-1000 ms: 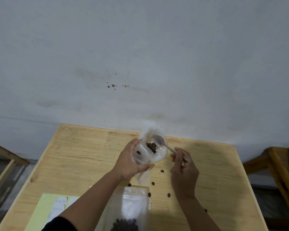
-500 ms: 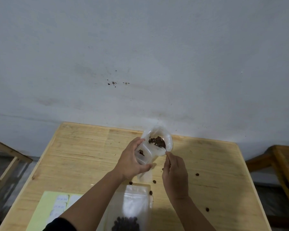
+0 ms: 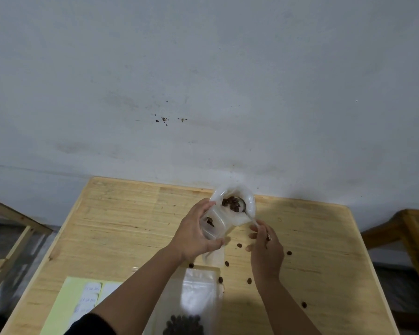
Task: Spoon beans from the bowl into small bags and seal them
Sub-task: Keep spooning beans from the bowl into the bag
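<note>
Filling is under way: left hand (image 3: 194, 234) grips a tilted clear plastic bowl (image 3: 230, 213) of dark beans (image 3: 231, 203) above the wooden table (image 3: 131, 226), right hand (image 3: 266, 247) pinches a metal spoon (image 3: 246, 210) inside; one clear bean-filled bag (image 3: 194, 303) lies at the near edge, seal indeterminate, strays scattered.

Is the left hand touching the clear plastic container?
Touching. The head view shows the left hand wrapped around the clear plastic container, fingers and thumb on its wall.

The white labels (image 3: 90, 297) on the green sheet (image 3: 61, 308) carry writing too blurred to read.
</note>
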Motion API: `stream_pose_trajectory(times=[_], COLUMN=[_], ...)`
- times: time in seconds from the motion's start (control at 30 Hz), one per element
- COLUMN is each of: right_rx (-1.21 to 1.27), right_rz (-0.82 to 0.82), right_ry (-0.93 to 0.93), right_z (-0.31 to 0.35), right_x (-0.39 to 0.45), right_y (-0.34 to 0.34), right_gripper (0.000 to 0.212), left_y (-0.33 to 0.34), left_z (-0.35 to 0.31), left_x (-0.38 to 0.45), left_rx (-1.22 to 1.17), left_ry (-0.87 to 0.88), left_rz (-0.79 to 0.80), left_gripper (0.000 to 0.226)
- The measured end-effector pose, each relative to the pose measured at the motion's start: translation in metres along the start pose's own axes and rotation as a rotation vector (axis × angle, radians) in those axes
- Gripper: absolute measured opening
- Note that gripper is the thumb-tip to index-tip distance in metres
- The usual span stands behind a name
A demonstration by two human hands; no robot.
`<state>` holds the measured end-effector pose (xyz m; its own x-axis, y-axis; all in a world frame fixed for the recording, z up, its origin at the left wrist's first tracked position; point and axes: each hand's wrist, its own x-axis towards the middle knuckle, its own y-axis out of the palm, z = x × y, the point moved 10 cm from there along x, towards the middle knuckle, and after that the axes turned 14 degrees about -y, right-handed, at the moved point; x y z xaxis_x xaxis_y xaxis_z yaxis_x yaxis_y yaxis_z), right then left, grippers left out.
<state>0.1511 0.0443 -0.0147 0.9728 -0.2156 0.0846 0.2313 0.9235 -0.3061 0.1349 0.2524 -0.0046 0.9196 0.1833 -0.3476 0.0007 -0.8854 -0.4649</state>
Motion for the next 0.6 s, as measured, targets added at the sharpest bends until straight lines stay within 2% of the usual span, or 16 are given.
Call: stream_pose_trajectory(times=[0.3,0.43,0.6], right_rx=[0.419,0.428,0.409], right_rz=[0.005,-0.015,-0.054], right_ry=[0.415,0.446,0.4], right_z=[-0.031,-0.029,-0.019], right_x=[-0.005,-0.005,0.001], right_y=[0.018,0.013,0.006], right_gripper=[0.019,0.021,0.022], left_y=[0.0,-0.006,-0.009], left_z=[-0.002,-0.001,-0.002], left_x=[0.003,0.002,0.001], left_rx=[-0.042,-0.03,-0.007], left_ry=[-0.01,-0.005,-0.004], left_rz=[0.01,-0.009,-0.011], left_gripper=[0.093,0.092,0.094])
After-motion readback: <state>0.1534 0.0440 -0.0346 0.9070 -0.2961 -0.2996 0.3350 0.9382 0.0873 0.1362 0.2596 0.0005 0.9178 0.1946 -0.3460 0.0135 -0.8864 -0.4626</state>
